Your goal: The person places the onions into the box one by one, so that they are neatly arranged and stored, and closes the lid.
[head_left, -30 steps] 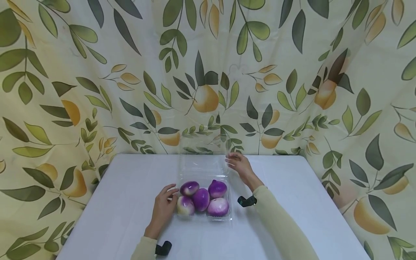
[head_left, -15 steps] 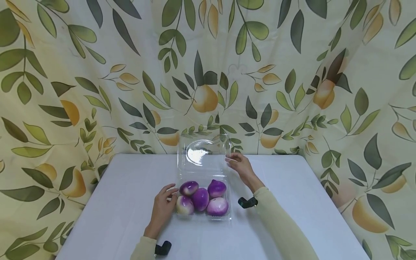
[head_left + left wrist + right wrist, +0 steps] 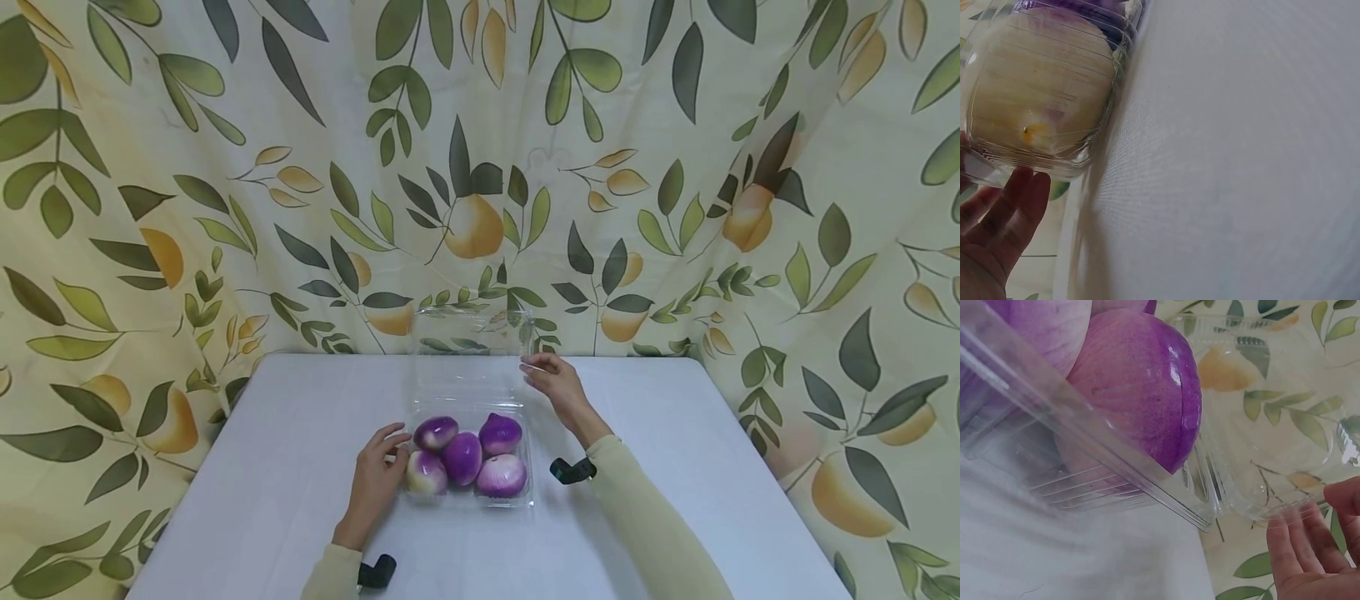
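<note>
A clear plastic clamshell container rests on the table with its hinged lid raised at the far side. Several purple onions, one of them a round pale-bottomed onion, lie in its base. My left hand is at the left side, its fingers and thumb at the rim; the left wrist view shows fingertips against the plastic. With thumb and fingers, my right hand pinches the right edge of the lid, seen through the clear plastic in the right wrist view. A purple onion near the hinge shows there too.
A white-covered table carries the container near its middle. Behind it and at both sides hangs a leaf-and-fruit patterned curtain, close to the table's back edge. A black wrist camera sits at each wrist.
The lid's tilt has shifted slightly; a bright glare that showed on it half a second ago is gone. Both hands have stayed nearly in place, and the onions have not moved.
</note>
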Motion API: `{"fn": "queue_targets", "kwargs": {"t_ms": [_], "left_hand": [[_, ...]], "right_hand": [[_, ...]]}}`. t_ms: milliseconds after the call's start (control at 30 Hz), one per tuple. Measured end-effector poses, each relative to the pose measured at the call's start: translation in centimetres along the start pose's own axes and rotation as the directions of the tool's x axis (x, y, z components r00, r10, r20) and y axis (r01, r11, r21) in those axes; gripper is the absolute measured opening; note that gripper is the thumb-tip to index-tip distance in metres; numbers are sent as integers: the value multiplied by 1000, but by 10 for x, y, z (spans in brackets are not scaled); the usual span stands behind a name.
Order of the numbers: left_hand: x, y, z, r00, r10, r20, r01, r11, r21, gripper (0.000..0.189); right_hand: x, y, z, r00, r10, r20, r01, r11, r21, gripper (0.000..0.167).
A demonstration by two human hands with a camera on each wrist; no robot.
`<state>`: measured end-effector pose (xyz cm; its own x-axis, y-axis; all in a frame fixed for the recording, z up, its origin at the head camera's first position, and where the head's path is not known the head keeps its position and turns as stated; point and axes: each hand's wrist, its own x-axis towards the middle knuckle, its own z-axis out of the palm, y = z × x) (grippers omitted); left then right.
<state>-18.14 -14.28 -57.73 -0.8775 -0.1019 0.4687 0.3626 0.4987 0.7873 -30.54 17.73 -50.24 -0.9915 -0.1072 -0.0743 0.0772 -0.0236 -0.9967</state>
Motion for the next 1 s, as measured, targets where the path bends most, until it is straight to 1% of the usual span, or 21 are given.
{"fn": "queue_targets", "kwargs": {"t_ms": [167, 300, 433, 533, 700, 733, 833, 933, 1000], "left_hand": [[1, 0, 0, 1000, 11, -4, -11, 1000, -5, 19], [2, 0, 0, 1000, 11, 4, -11, 1000, -2, 18], [2, 1, 0, 1000, -9, 12, 9, 1000, -8, 19], [1, 1, -1, 999, -32, 17, 32, 999, -28, 19], [0, 0, -3, 997, -72, 37, 73, 996, -40, 21], [-1, 1, -4, 995, -83, 46, 85, 995, -48, 21], [-3, 4, -8, 992, -120, 47, 121, 992, -27, 24], [-3, 8, -11, 985, -171, 20, 171, 985, 2, 31], [-2, 9, -13, 980, -201, -1, 201, 979, 42, 33]], "right_hand": [[-1, 1, -1, 1000, -6, 9, 6, 1000, 12, 28], [-2, 2, -2, 1000, -13, -5, 13, 1000, 22, 27], [-2, 3, -3, 1000, -11, -1, 11, 999, 39, 27], [-4, 2, -3, 1000, -16, 19, 15, 999, 41, 27], [-3, 4, -2, 1000, -28, 7, 27, 999, 47, 22], [-2, 7, -2, 1000, -30, -1, 30, 999, 45, 21], [-3, 7, -2, 1000, -28, -12, 29, 998, 48, 21], [-3, 7, -1, 999, -34, -20, 35, 998, 47, 22], [-3, 7, -1, 999, -35, -29, 36, 998, 52, 23]]}}
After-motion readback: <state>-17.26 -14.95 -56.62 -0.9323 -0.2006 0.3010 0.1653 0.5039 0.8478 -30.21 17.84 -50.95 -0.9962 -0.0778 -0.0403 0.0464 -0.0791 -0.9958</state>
